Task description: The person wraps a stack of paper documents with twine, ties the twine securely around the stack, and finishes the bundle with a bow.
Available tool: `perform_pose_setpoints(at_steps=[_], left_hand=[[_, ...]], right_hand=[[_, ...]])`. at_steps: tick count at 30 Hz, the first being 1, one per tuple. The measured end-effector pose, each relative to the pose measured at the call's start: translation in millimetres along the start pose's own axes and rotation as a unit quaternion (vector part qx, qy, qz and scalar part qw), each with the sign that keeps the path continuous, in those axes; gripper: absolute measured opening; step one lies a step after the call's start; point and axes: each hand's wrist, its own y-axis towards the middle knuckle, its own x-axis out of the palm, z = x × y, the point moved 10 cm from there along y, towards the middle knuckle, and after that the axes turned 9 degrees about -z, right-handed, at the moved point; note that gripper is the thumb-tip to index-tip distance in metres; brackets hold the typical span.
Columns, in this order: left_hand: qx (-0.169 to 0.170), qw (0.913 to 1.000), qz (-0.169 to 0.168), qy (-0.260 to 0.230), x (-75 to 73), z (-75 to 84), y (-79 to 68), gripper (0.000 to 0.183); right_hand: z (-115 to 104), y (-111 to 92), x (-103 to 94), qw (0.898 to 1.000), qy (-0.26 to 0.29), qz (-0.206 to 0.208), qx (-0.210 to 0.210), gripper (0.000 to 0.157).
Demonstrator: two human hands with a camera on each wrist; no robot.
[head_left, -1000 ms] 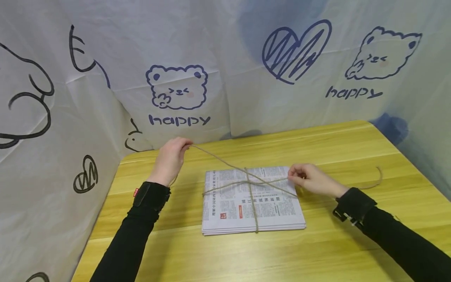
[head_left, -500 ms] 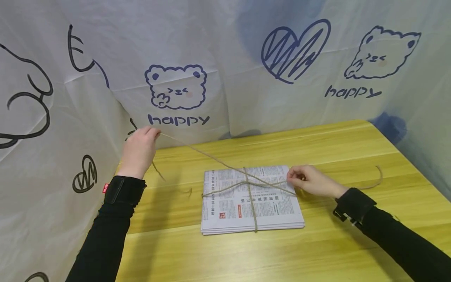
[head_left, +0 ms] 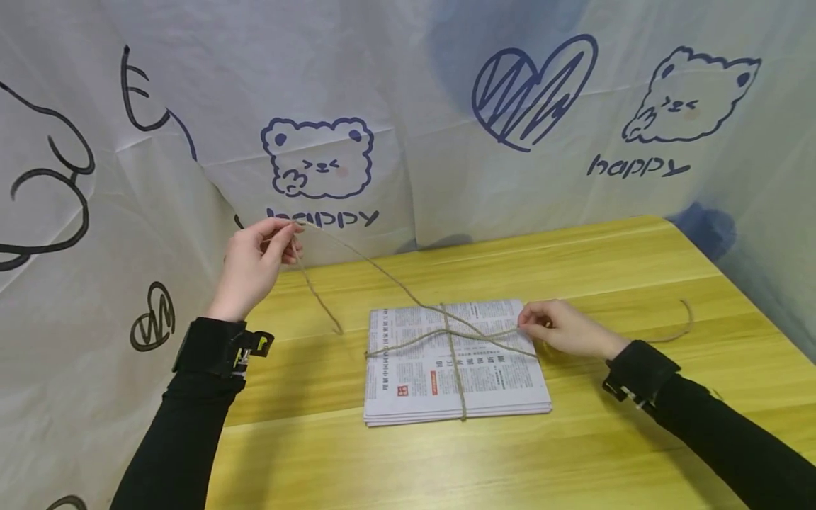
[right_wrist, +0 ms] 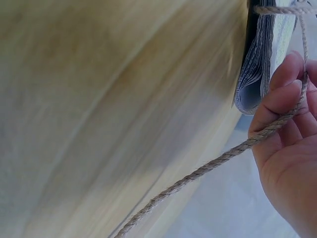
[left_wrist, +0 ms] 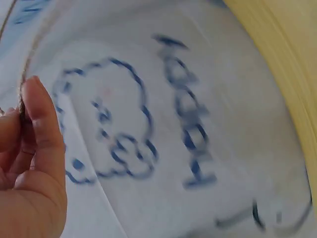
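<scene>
A stack of folded newspapers (head_left: 408, 389) lies on the table with twine (head_left: 454, 368) running over it both ways and crossing on top. High to the left of the stack, my left hand (head_left: 251, 258) pinches one length of the twine between thumb and fingers; its loose end dangles below. My right hand (head_left: 564, 327) pinches another length beside the stack's right edge. In the right wrist view that twine (right_wrist: 198, 171) passes through the fingers and trails away, and the folded paper edges (right_wrist: 260, 64) show beside the hand. The left wrist view shows twine (left_wrist: 27, 62) at the fingertips.
The yellow wood-grain table (head_left: 382, 467) reaches back to a white cloth (head_left: 421, 184) printed with bears and hearts. A curved tail of twine (head_left: 678, 329) rests on the table to the right.
My left hand has moved left and up with its twine, then turned so the thumb shows. That twine now sags slightly. My right hand has stayed almost still.
</scene>
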Motion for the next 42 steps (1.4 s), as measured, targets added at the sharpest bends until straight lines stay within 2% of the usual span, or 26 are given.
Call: perform_pose_setpoints(at_steps=[2, 5, 7, 8, 10, 11, 12, 13, 15, 16, 17, 18, 20, 21, 23, 24, 26, 27, 29, 31, 35, 38, 42], left_hand=[[0.001, 0.9970, -0.006, -0.078, 4.5, 7.2, 3.4, 0.032], [-0.008, 0.9838, -0.012, -0.179, 15.6, 11.5, 9.7, 0.033], [-0.027, 0.9758, -0.017, -0.216, 26.9, 5.6, 13.3, 0.033], [-0.043, 0.9759, -0.024, -0.213, 33.8, -0.8, 14.2, 0.032], [-0.088, 0.9831, -0.046, -0.154, 48.9, -20.6, 12.8, 0.032], [-0.109, 0.9876, -0.061, -0.095, 56.4, -32.5, 10.3, 0.033], [-0.131, 0.9877, -0.080, -0.028, 63.7, -45.5, 6.2, 0.035], [-0.150, 0.9830, -0.099, 0.039, 70.7, -58.2, 1.0, 0.036], [-0.162, 0.9673, -0.124, 0.151, 82.7, -76.8, -9.2, 0.037], [-0.158, 0.9608, -0.129, 0.188, 88.4, -81.6, -13.6, 0.037], [-0.146, 0.9589, -0.130, 0.206, 93.8, -83.0, -17.2, 0.036], [-0.131, 0.9609, -0.130, 0.207, 99.9, -81.4, -20.0, 0.033], [-0.085, 0.9675, -0.140, 0.193, 115.4, -71.7, -24.4, 0.024], [-0.060, 0.9694, -0.155, 0.180, 125.3, -64.5, -26.8, 0.020], [-0.013, 0.9661, -0.206, 0.155, 147.9, -50.3, -32.9, 0.017], [0.008, 0.9608, -0.236, 0.145, 159.9, -43.7, -37.0, 0.019], [0.040, 0.9447, -0.293, 0.143, 181.2, -33.3, -45.5, 0.023], [0.051, 0.9371, -0.313, 0.146, 189.2, -29.4, -49.1, 0.026], [0.066, 0.9275, -0.330, 0.162, 198.8, -24.7, -53.3, 0.026], [0.075, 0.9241, -0.328, 0.182, 202.3, -23.0, -54.3, 0.019], [0.077, 0.9288, -0.304, 0.198, 198.6, -23.8, -51.4, 0.008], [0.077, 0.9375, -0.274, 0.201, 189.7, -24.5, -46.7, 0.010], [0.063, 0.9562, -0.226, 0.174, 174.2, -29.1, -40.4, 0.011]], right_hand=[[0.8, -0.2, 0.4, 1.000, 0.001, 0.001, 0.002, 0.007], [2.2, -0.4, 1.1, 1.000, -0.001, 0.001, 0.004, 0.007], [2.9, -0.4, 1.5, 1.000, -0.001, 0.001, 0.005, 0.007], [3.1, -0.3, 1.6, 1.000, -0.001, 0.001, 0.004, 0.007], [3.0, 0.0, 2.1, 1.000, -0.002, 0.001, 0.002, 0.007], [2.4, 0.2, 2.3, 1.000, -0.003, 0.002, 0.000, 0.006], [2.0, 0.5, 2.9, 1.000, -0.006, 0.002, -0.002, 0.006], [0.9, 0.6, 3.5, 1.000, -0.011, 0.003, -0.003, 0.006], [-3.9, 0.4, 4.3, 1.000, -0.025, 0.008, -0.005, 0.005], [-4.6, 0.6, 4.8, 0.999, -0.033, 0.010, -0.008, 0.005], [-5.0, 0.5, 5.1, 0.999, -0.040, 0.012, -0.009, 0.004], [-5.3, 0.4, 5.3, 0.999, -0.046, 0.013, -0.007, 0.004], [-7.1, 0.2, 4.6, 0.998, -0.066, 0.022, -0.004, 0.004], [-6.4, 0.4, 4.3, 0.996, -0.082, 0.027, -0.006, 0.004], [-16.0, -0.7, 2.9, 0.991, -0.125, 0.047, -0.009, 0.005], [-23.0, -1.2, 2.4, 0.987, -0.151, 0.060, -0.016, 0.006], [-38.8, -2.0, 2.5, 0.974, -0.206, 0.090, -0.038, 0.010], [-46.2, -2.3, 3.6, 0.968, -0.225, 0.101, -0.050, 0.012], [-57.5, -1.0, 8.8, 0.963, -0.238, 0.107, -0.068, 0.018], [-62.3, 2.3, 17.7, 0.965, -0.236, 0.088, -0.072, 0.025], [-54.3, 8.4, 38.2, 0.974, -0.221, 0.018, -0.040, 0.035], [-45.7, 9.2, 44.5, 0.977, -0.212, -0.003, -0.022, 0.027], [-39.4, 9.7, 46.2, 0.986, -0.162, -0.022, -0.023, 0.016]])
